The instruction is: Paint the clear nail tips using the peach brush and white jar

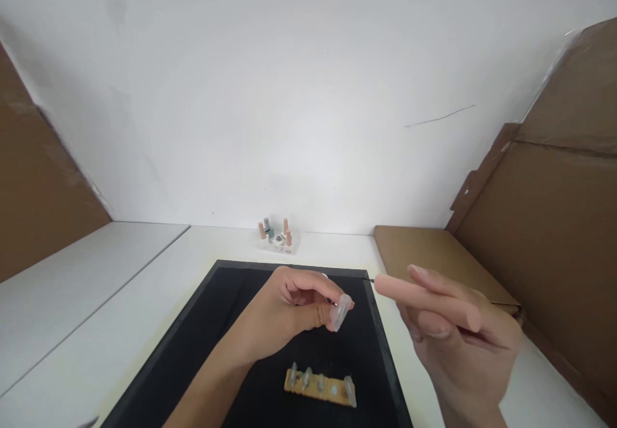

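Observation:
Over the black mat (270, 386), my left hand (299, 303) pinches a clear false nail tip (341, 313) between thumb and fingers. To the right, my right hand (463, 331) grips a nail polish brush (424, 299) by its pink, tapering cap. Its thin dark bristle end points left at the nail tip, with a gap between the two. Below my hands, a yellow strip (325, 389) lies on the mat and carries several clear nail tips standing along it. A pale round spot shows among them, near the strip's right end.
At the back, a clear tray (295, 243) holds several nail polish bottles with pink and grey caps. A cardboard box (409, 248) lies at the back right. Cardboard panels (559, 222) stand at both sides, and a white wall (308, 126) rises behind.

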Demonstrator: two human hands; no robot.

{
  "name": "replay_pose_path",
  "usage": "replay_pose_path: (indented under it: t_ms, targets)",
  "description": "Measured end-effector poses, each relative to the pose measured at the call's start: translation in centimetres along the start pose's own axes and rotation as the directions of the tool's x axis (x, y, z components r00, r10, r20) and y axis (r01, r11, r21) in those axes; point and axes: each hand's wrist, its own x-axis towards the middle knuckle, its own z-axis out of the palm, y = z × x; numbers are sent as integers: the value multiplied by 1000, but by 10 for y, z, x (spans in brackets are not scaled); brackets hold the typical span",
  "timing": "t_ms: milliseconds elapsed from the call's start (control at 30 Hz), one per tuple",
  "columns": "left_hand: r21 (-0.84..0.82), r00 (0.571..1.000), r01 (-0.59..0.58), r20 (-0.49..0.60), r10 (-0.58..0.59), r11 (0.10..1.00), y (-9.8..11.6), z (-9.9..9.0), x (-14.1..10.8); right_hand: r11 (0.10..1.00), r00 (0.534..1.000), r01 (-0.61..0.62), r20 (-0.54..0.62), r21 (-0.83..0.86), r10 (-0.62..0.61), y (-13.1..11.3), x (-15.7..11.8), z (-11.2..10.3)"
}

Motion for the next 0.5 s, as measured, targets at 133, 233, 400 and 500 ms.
replay_pose_path:
  t_ms: [133,233,400,500]
  targets:
    - [79,998,57,-41,-54,995,0,-2,1,999,999,-44,-14,31,45,7,-3,-7]
    - [121,995,82,-64,-74,989,1,-1,1,998,997,-65,-44,27,66,8,-1,-8]
    - [138,996,64,-76,-54,988,3,-2,1,998,995,-64,-84,-27,62,8,4,-8]
    - [135,996,56,-76,-46,989,2,-3,2,996,995,-77,-61,-40,75,6,8,-8]
